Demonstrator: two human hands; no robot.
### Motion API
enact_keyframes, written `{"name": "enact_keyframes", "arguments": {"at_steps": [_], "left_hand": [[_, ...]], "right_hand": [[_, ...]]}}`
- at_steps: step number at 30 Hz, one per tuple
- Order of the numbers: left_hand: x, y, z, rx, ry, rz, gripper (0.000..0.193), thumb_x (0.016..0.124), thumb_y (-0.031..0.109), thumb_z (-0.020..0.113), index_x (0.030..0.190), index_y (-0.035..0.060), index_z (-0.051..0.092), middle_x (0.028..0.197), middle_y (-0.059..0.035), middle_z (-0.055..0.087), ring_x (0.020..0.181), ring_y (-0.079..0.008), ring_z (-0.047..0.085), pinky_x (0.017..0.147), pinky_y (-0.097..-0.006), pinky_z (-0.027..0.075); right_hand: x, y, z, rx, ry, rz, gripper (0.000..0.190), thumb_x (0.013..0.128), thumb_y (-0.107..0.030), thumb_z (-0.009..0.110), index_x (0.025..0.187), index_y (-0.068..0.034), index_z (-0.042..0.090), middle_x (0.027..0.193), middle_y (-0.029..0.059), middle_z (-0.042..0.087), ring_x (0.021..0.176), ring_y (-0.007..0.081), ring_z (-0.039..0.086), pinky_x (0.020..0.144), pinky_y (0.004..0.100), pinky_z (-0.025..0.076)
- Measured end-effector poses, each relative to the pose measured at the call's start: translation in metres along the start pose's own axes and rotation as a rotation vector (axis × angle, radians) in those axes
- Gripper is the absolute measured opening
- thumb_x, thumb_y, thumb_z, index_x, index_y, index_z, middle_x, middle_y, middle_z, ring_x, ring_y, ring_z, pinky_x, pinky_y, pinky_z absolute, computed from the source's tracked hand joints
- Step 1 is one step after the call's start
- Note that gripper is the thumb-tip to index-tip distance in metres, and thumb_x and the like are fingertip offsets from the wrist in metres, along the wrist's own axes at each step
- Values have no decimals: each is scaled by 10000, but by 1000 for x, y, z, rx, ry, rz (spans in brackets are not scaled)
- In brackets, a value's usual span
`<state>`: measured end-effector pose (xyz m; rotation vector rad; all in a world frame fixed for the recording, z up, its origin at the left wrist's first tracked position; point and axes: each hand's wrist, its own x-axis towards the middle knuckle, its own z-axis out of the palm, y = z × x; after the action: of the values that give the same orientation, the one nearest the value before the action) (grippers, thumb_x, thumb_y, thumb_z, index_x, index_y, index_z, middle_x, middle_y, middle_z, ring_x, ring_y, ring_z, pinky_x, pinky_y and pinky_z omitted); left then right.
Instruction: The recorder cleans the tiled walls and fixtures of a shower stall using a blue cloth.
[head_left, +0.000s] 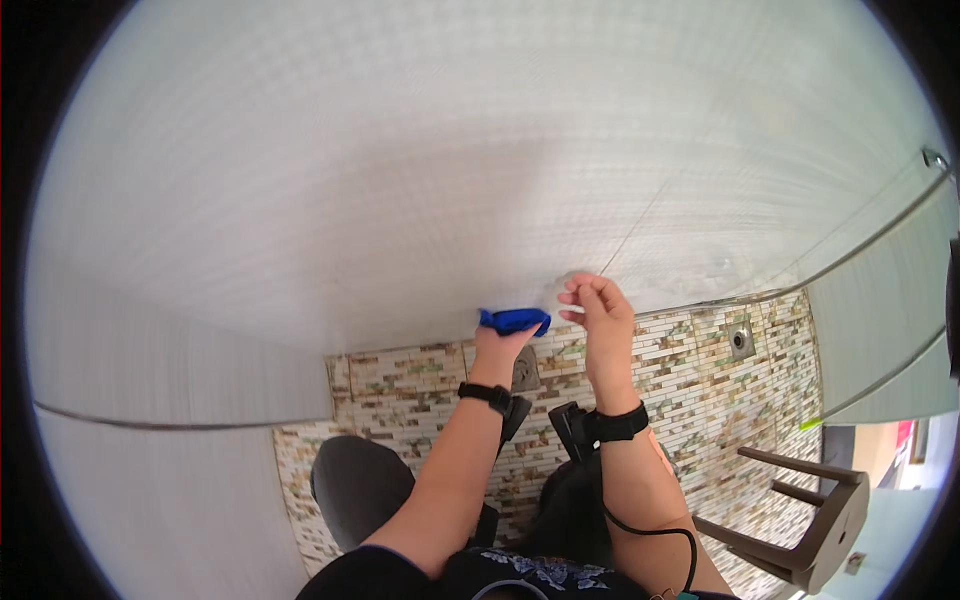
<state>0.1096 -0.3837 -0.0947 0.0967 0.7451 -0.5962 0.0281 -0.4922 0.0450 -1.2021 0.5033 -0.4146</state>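
Observation:
A blue cloth (516, 321) is bunched in my left hand (504, 345), low against the pale wall (450, 225). The cloth hides most of those fingers. Just to the right, my right hand (600, 311) is raised close to the same wall with its fingers loosely curled and apart. I see nothing clearly held in it, and a faint grey smudge or reflection shows beside its fingertips. Each wrist wears a black strap with a small device. The floor below has a brown, green and white strip-tile pattern (420, 375).
A round floor drain (741, 340) is set in the tiles at right, and a second drain cover (526, 367) lies partly behind my left wrist. A brown stool (832, 525) appears tipped at lower right. My knee (360, 487) is bent at left. A metal fitting (934, 159) juts out far right.

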Motion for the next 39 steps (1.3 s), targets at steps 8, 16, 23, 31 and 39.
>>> {"name": "enact_keyframes", "arguments": {"at_steps": [8, 16, 23, 31, 39], "left_hand": [[-37, 36, 16, 62, -45, 13, 464, 957, 383, 316, 1323, 117, 423, 1394, -109, 409, 1302, -360, 333, 1045, -605, 246], [-131, 20, 113, 192, 154, 180, 494, 976, 379, 312, 1374, 87, 344, 1447, -142, 311, 1327, -357, 288, 1073, -574, 233], [-201, 0, 202, 194, 153, 173, 517, 988, 380, 289, 1410, 81, 288, 1476, -153, 248, 1355, -357, 234, 1097, -564, 200], [-286, -43, 312, 273, 72, 185, 524, 987, 363, 263, 1392, 33, 304, 1470, -171, 250, 1352, -372, 228, 1099, -570, 176], [-377, -106, 441, 409, 67, 278, 545, 964, 376, 321, 1397, 46, 309, 1481, -164, 245, 1368, -360, 205, 1088, -591, 137]], "right_hand": [[-13, 13, 12, 31, 0, 114, 152, 934, -77, 469, 987, 0, 588, 908, 55, 614, 800, 133, 613, 658, 270, 513], [-48, 20, -1, 158, 125, 250, 138, 933, -86, 478, 944, -4, 588, 855, 52, 616, 737, 125, 603, 624, 254, 513], [-119, 14, -11, 174, 257, 389, 139, 920, -94, 491, 934, 5, 587, 811, 78, 619, 701, 159, 614, 602, 281, 523], [-129, -114, 3, 138, 201, 342, 142, 926, -86, 483, 948, 16, 578, 831, 84, 618, 696, 166, 624, 590, 293, 532], [-103, -305, 19, 181, 157, 109, 145, 937, -82, 477, 981, 2, 586, 899, 71, 624, 767, 144, 629, 627, 257, 517]]}}
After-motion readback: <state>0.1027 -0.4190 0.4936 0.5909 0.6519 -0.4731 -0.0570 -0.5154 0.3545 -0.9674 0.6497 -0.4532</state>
